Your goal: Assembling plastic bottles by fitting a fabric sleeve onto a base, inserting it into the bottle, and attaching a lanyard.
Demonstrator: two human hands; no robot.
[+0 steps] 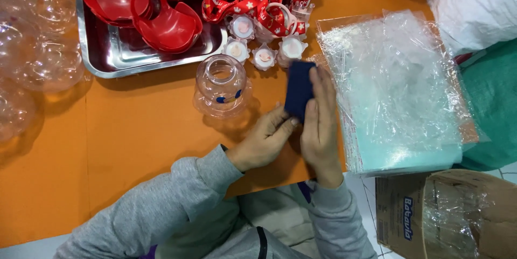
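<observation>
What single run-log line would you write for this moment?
left hand: grips dark blue flat piece | right hand: on it | nearby: clear plastic bottle, steel tray, clear bags stack

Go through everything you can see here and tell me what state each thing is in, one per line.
Dark blue pad: held between both hands.
Left hand: fingertips pinching the pad's lower edge.
Right hand: laid flat along the pad.
Clear plastic bottle: upright, uncapped.
Steel tray: loaded with red plastic parts.
White caps: standing in a cluster.
Clear plastic bags: stacked flat.
Cardboard box: open.
</observation>
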